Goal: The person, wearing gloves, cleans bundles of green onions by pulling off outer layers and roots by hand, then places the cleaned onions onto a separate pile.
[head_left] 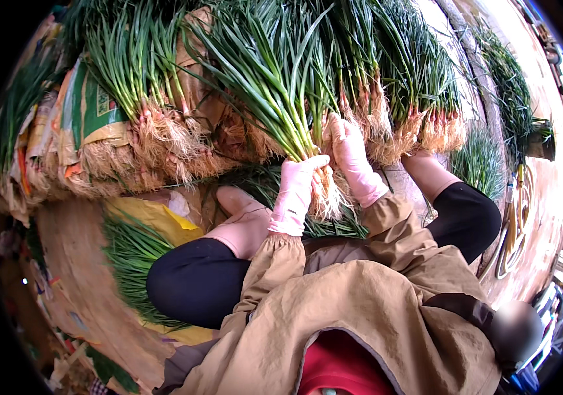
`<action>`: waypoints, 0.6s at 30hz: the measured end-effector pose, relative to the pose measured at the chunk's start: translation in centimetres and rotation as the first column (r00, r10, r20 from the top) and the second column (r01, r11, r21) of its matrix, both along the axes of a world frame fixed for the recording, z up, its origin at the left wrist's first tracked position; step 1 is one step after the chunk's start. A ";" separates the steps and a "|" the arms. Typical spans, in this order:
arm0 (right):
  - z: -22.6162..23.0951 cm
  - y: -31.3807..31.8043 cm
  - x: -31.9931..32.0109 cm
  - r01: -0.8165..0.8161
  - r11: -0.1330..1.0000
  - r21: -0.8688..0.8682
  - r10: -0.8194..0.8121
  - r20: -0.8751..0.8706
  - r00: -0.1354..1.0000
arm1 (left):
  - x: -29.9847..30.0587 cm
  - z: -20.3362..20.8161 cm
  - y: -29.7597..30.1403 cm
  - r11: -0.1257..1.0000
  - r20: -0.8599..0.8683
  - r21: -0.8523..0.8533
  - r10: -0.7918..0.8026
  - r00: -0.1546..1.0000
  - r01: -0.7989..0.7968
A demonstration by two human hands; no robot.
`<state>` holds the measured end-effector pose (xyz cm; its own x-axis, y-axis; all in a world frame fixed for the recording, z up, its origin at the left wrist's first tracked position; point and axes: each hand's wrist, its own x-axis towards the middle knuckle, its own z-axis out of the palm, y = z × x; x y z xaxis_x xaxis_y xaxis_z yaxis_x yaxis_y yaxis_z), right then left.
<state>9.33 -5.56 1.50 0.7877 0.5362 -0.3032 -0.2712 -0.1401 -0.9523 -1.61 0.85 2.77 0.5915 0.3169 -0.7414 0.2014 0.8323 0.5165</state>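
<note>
My left hand (300, 185), in a pink glove, is closed around the lower stems of a bunch of green onions (282, 122). Long flat leaves fan up and away from me, and pale stringy roots (326, 195) hang below the grip. Just to the right, my right hand (350, 151), gloved in pink too, has its fingers bent around a few green onion stalks beside that bunch. Its fingertips are partly hidden, so the exact grip is unclear. Both hands are close together above my lap.
Rooted bunches (156, 131) line the far side, lying over sacks (87, 105), with more bunches (419, 99) at the right. Loose green leaves (136, 257) lie on a yellow sheet (156, 216) by my left knee. A coiled hose (517, 224) lies at the right.
</note>
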 end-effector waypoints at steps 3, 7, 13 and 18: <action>0.6 -1.1 1.4 0.316 0.940 0.125 -0.243 -0.405 0.881 | -0.4 -1.3 -0.3 0.995 0.042 0.052 0.082 0.996 -0.084; 2.3 -5.5 4.7 0.179 0.983 0.037 -0.168 -0.203 0.965 | -1.8 -1.6 0.7 0.999 0.102 0.018 -0.030 0.994 0.028; -7.3 -16.4 1.4 -0.524 0.071 -0.849 0.737 -0.309 0.601 | -1.3 -1.0 0.7 0.956 0.336 -0.286 0.033 0.941 0.069; 1.6 -4.9 1.4 -0.362 0.854 -0.374 0.316 -0.179 0.932 | -3.1 1.2 1.0 0.930 0.394 -0.360 0.086 0.915 0.068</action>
<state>10.70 -10.43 3.06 0.5295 0.5813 -0.6178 -0.2350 -0.5993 -0.7653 -4.70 1.88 3.99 0.8577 0.0810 -0.5076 0.0357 0.9757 0.2161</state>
